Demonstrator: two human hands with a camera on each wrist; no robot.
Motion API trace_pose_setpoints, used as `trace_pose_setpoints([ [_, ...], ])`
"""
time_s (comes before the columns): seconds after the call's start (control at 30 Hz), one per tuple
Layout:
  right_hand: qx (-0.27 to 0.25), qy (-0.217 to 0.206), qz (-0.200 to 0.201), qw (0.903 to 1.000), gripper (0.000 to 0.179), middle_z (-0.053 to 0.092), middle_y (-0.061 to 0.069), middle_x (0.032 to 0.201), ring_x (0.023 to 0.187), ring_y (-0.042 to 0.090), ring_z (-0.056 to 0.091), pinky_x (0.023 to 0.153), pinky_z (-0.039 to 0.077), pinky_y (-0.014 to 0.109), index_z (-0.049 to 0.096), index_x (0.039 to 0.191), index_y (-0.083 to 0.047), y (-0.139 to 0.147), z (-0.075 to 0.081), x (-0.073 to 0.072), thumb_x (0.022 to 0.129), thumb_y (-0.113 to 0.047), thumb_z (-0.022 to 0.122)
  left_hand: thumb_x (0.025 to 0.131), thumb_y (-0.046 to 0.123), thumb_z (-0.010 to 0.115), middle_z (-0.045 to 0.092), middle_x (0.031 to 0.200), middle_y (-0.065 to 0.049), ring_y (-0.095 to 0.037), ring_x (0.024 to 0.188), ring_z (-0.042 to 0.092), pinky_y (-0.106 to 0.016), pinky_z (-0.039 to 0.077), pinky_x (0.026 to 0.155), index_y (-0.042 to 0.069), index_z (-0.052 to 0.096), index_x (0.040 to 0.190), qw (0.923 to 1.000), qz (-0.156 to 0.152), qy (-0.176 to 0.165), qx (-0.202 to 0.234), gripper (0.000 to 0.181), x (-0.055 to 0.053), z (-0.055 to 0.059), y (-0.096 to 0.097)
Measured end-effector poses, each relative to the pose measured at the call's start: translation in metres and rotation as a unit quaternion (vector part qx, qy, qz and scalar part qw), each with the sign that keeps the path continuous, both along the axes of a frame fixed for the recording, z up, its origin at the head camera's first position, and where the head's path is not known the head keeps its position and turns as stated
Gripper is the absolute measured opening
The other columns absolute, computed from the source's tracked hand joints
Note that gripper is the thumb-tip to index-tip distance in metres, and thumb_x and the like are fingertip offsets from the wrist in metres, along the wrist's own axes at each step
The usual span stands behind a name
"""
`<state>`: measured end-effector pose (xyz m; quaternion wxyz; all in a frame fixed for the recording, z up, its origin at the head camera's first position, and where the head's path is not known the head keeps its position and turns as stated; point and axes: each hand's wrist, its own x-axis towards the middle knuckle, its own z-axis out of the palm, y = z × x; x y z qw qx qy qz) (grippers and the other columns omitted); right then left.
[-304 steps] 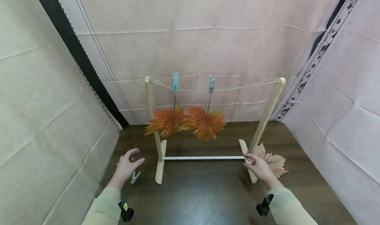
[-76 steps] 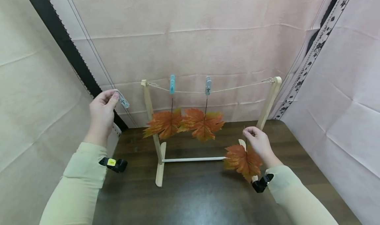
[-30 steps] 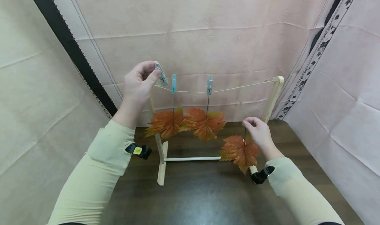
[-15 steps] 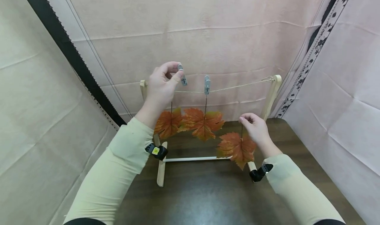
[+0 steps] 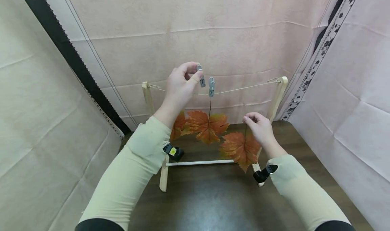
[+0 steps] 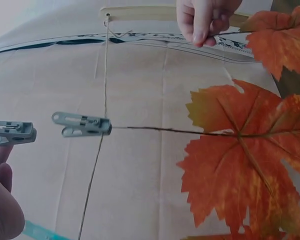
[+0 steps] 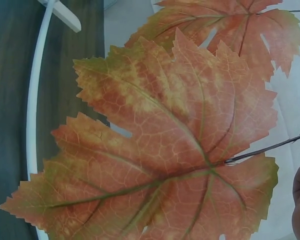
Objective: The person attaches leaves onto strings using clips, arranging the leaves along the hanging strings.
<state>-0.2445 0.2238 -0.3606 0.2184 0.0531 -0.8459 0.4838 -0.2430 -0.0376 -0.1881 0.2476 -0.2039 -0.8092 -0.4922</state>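
Observation:
Above the string (image 5: 237, 89), my left hand (image 5: 182, 84) pinches a grey-blue clothespin (image 5: 201, 77) between thumb and fingers. Just right of it, another clothespin (image 5: 211, 87) clips a maple leaf (image 5: 207, 125) to the string by its stem. A further hung leaf (image 5: 178, 125) shows partly behind my left arm, its clip hidden there. My right hand (image 5: 260, 130) pinches the stem of a loose orange maple leaf (image 5: 240, 149), which hangs below the fingers, left of the right post. That leaf (image 7: 175, 150) fills much of the right wrist view.
Two wooden posts, left (image 5: 148, 97) and right (image 5: 278, 97), carry the string. A white crossbar (image 5: 199, 162) joins their feet low over the dark wooden table (image 5: 198, 204). Pale cloth (image 5: 189, 45) hangs behind and on both sides.
My left hand has carried the clothespin rightward along the string, past the first hung leaf. My right hand has risen slightly and shifted left with its leaf.

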Motion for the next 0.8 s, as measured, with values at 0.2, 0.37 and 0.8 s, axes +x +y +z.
trace_pose_setpoints([
  [0.2, -0.016, 0.003, 0.005, 0.9999, 0.029, 0.06, 0.005, 0.08, 0.074, 0.01, 0.051, 0.066, 0.04, 0.023, 0.061, 0.089, -0.006, -0.005, 0.006, -0.003, 0.084, -0.033, 0.054, 0.082, 0.031, 0.058, 0.061, 0.085, 0.013, -0.005, 0.072, 0.043, -0.026, 0.023, 0.08, 0.018, 0.061, 0.098, 0.9989, 0.008, 0.022, -0.042, 0.02, -0.002, -0.002, 0.009],
  [0.37, -0.014, 0.011, 0.01, 0.9998, 0.029, 0.061, 0.006, 0.081, 0.073, 0.008, 0.051, 0.066, 0.04, 0.023, 0.061, 0.091, -0.005, -0.006, 0.011, -0.003, 0.085, -0.032, 0.054, 0.083, 0.031, 0.057, 0.06, 0.087, 0.013, -0.009, 0.075, 0.042, -0.027, 0.023, 0.079, 0.017, 0.061, 0.098, 0.9992, 0.005, 0.016, -0.035, 0.021, 0.0, -0.008, 0.014],
  [0.8, -0.024, 0.002, 0.01, 0.9997, 0.03, 0.061, 0.007, 0.081, 0.073, 0.009, 0.052, 0.065, 0.04, 0.022, 0.061, 0.09, -0.004, -0.009, 0.014, -0.005, 0.084, -0.033, 0.055, 0.083, 0.037, 0.054, 0.061, 0.092, 0.018, -0.007, 0.094, 0.035, -0.038, 0.012, 0.085, 0.025, 0.062, 0.101, 0.9923, 0.052, 0.01, -0.112, 0.023, 0.0, 0.0, 0.053],
])
